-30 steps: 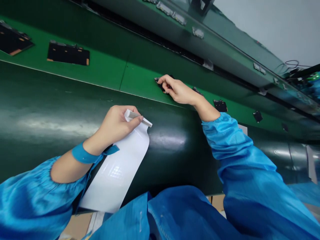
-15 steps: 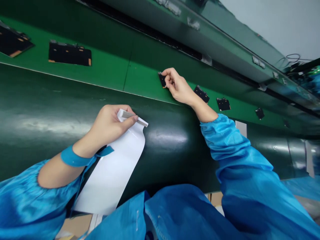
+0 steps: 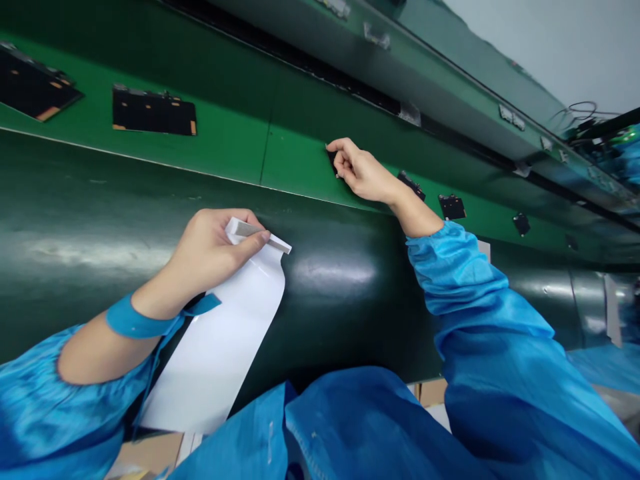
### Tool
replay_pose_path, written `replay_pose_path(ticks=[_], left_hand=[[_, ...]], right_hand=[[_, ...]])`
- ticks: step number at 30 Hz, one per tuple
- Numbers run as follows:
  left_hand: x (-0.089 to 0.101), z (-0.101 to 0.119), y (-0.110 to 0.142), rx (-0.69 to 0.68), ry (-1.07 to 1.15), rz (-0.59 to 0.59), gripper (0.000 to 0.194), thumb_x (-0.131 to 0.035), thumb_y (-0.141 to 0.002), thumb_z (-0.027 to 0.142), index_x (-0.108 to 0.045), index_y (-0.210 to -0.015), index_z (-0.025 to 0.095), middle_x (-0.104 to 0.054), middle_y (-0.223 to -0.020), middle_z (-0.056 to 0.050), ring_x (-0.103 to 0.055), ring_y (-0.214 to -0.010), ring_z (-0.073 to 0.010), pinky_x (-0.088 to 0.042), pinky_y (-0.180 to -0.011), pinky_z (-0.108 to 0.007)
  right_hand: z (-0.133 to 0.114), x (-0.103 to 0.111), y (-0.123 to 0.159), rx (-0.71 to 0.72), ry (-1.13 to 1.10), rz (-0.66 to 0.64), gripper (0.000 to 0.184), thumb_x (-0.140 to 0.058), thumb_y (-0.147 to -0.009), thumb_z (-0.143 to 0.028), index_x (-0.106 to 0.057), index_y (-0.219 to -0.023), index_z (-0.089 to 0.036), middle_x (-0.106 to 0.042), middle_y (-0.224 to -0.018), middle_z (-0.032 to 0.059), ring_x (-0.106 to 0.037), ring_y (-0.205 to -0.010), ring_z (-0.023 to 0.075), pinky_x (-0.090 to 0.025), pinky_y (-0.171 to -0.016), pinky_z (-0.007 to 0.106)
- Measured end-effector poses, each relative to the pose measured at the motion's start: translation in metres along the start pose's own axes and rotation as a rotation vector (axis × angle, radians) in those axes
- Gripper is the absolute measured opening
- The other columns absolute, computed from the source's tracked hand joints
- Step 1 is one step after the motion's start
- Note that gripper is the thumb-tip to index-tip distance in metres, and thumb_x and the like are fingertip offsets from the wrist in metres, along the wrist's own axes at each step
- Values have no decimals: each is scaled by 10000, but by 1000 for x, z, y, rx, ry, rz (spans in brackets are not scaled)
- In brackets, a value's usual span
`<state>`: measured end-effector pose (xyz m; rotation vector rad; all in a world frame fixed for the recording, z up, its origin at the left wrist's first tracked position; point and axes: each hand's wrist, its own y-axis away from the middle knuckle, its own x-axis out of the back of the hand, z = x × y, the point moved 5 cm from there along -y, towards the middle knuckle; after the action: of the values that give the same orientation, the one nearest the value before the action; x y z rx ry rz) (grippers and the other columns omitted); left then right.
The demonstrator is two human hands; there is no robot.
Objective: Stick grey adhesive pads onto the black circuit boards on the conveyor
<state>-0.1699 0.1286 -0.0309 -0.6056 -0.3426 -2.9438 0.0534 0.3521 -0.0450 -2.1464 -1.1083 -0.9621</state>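
My left hand (image 3: 217, 250) is closed on the folded top end of a long white paper strip (image 3: 235, 333), thumb over a narrow grey band along the fold. The strip hangs down toward my lap. My right hand (image 3: 363, 170) is over a small black circuit board (image 3: 332, 159) on the green conveyor belt (image 3: 295, 157). Its index finger and thumb curl together at the board, and the other fingers are bent in. Most of that board is hidden under the hand, and what the fingertips pinch cannot be made out.
More black boards lie along the belt: a wide one (image 3: 154, 112) and another (image 3: 35, 83) to the left, smaller ones (image 3: 452, 207) to the right. A dark green worktop (image 3: 350, 313) runs in front. A metal rail (image 3: 440, 87) with clips stands behind.
The boards and belt seam have shifted slightly right in view. My right hand has moved right with its board and covers more of it. My left hand has moved slightly left with the strip.
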Motion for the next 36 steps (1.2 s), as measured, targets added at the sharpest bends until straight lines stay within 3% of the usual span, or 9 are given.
replay_pose_path(ticks=[12, 18, 32, 36], left_hand=[[-1, -1, -1, 17, -23, 4, 264, -721, -734, 450, -718, -696, 189, -589, -534, 20, -476, -499, -133, -323, -490, -266], [-2, -1, -1, 50, -22, 10, 307, -723, -712, 498, -706, -678, 193, -558, -520, 28, -452, -481, -124, -310, -484, -254], [0, -4, 2, 109, -87, -5, 281, -731, -755, 471, -733, -754, 190, -605, -564, 25, -496, -533, -135, -344, -512, -246], [1, -5, 2, 110, -106, -13, 270, -729, -773, 459, -738, -770, 189, -616, -573, 25, -501, -547, -135, -351, -532, -246]], right_hand=[[13, 10, 20, -44, -26, 31, 295, -594, -1028, -272, -492, -1298, -211, -577, -866, -1, -578, -791, 170, -518, -794, 324], [18, 17, 33, -68, 24, -47, 327, -543, -1052, -313, -447, -1348, -211, -611, -943, 33, -600, -841, 183, -542, -826, 325], [28, 28, 54, -157, 138, -41, 433, -594, -984, -261, -459, -1391, -203, -639, -953, 49, -603, -833, 206, -569, -880, 372], [37, 35, 62, -174, 227, -8, 532, -660, -980, -355, -444, -1437, -188, -643, -1092, 102, -647, -981, 259, -575, -992, 450]])
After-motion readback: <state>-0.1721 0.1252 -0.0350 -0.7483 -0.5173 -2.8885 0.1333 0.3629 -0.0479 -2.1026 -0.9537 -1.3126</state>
